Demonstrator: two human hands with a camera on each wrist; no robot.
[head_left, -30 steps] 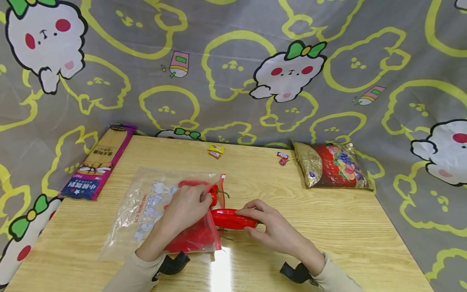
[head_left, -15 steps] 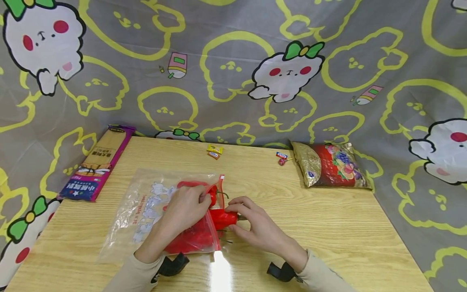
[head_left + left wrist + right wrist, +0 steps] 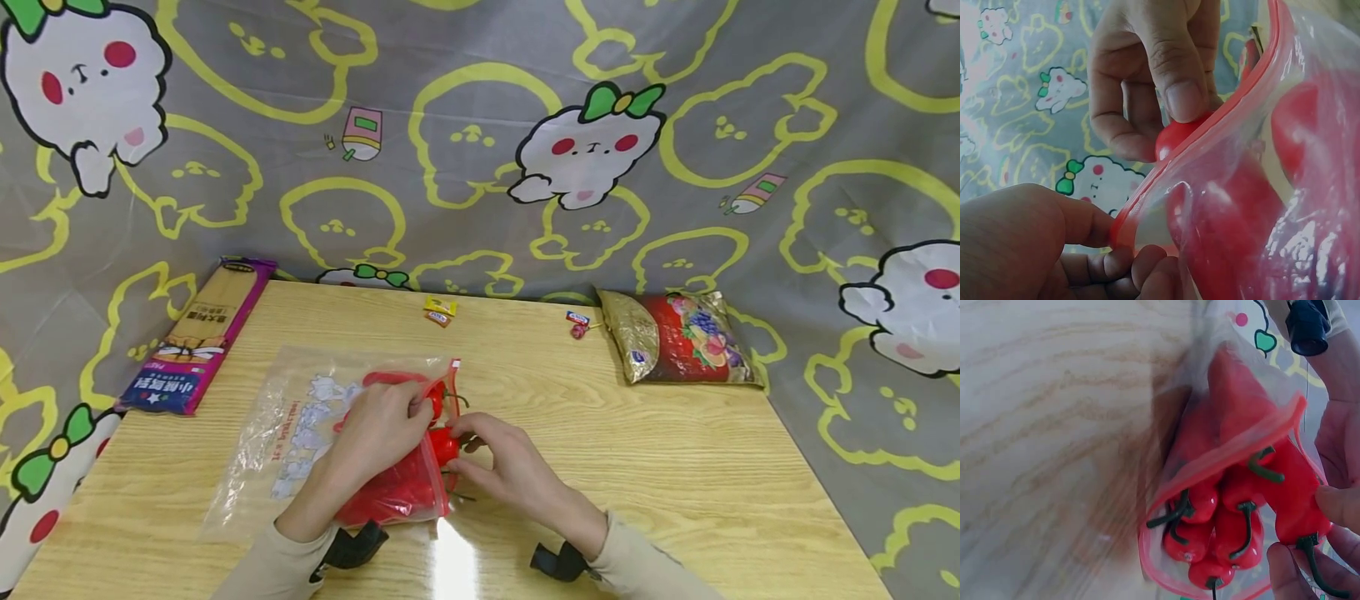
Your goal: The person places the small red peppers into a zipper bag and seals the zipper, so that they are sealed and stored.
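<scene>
A clear zip bag [image 3: 251, 450] with a red rim and a printed animal pattern lies on the table, its mouth towards the right. Several red peppers with green stems [image 3: 1238, 534] are inside. My left hand [image 3: 381, 427] pinches the bag's rim near the mouth. With fingers and thumb, my right hand [image 3: 513, 457] holds one red pepper [image 3: 1297, 503] near its stem end. That pepper is partly inside the bag, and in the left wrist view only a small red part [image 3: 1172, 139] shows outside the rim.
A purple spaghetti packet [image 3: 201, 337] lies at the back left. Small wrapped candies [image 3: 439, 307] are at the back middle, with a lollipop [image 3: 578, 331] further right. A gold and red bag [image 3: 675, 337] sits at the back right. Patterned cloth [image 3: 480, 150] hangs behind the table.
My right hand has moved left, and the pepper it holds has slid deeper into the bag. My left hand has stayed at the bag's rim.
</scene>
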